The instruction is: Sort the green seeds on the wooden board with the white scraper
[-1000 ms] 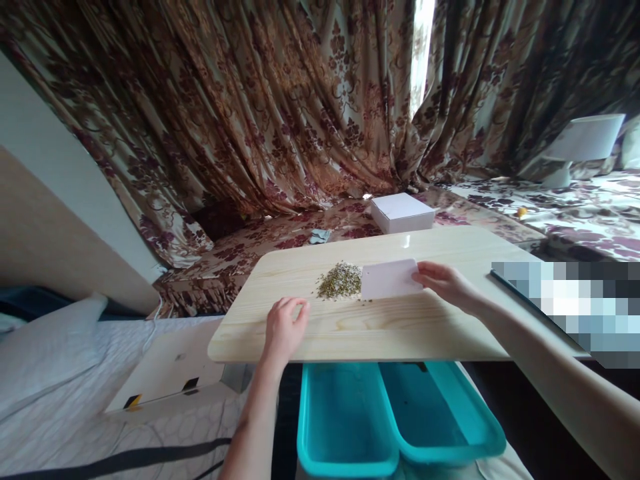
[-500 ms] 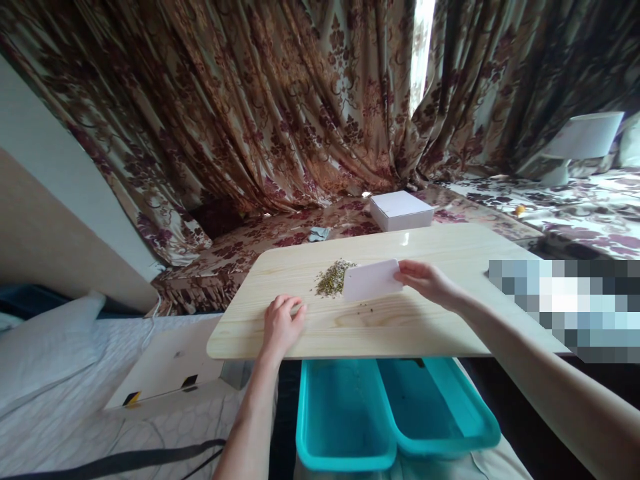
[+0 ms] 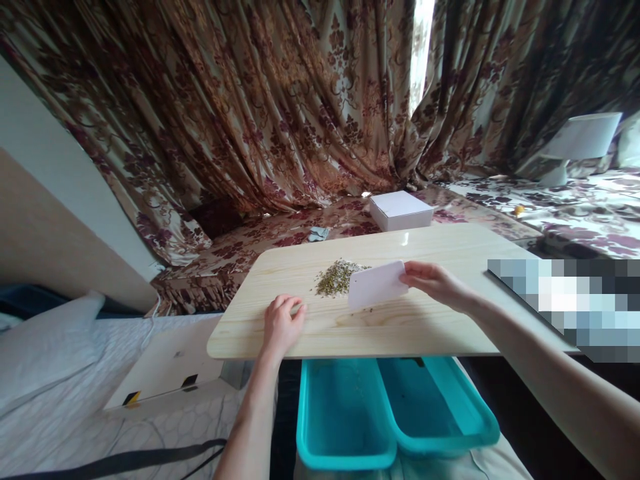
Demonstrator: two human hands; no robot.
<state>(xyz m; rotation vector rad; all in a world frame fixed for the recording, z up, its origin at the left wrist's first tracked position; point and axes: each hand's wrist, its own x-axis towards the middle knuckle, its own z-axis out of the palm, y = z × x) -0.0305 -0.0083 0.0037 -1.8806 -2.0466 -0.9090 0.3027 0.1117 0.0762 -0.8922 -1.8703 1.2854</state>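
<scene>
My right hand (image 3: 434,283) grips the right end of a thin white plastic scraper (image 3: 379,287), a flat rectangle with rounded corners and a small hole. The scraper is tilted, beside the right edge of a heap of small green and pale grains (image 3: 334,279). That heap lies on a light wooden tabletop (image 3: 440,320), with a few stray grains near the scraper's lower edge. My left hand (image 3: 284,321) rests on the tabletop left of the heap, its fingers loosely bent and the thumb apart, holding nothing visible.
Two turquoise tubs, a left one (image 3: 345,461) and a right one (image 3: 450,445), stand below the table's near edge. Behind the table is a white box (image 3: 401,210). A pixelated object (image 3: 570,300) lies at the table's right end. A lamp (image 3: 580,137) stands far right.
My right hand and the scraper have moved slightly right and nearer to me, showing more of the heap's right side. My left hand has stayed put.
</scene>
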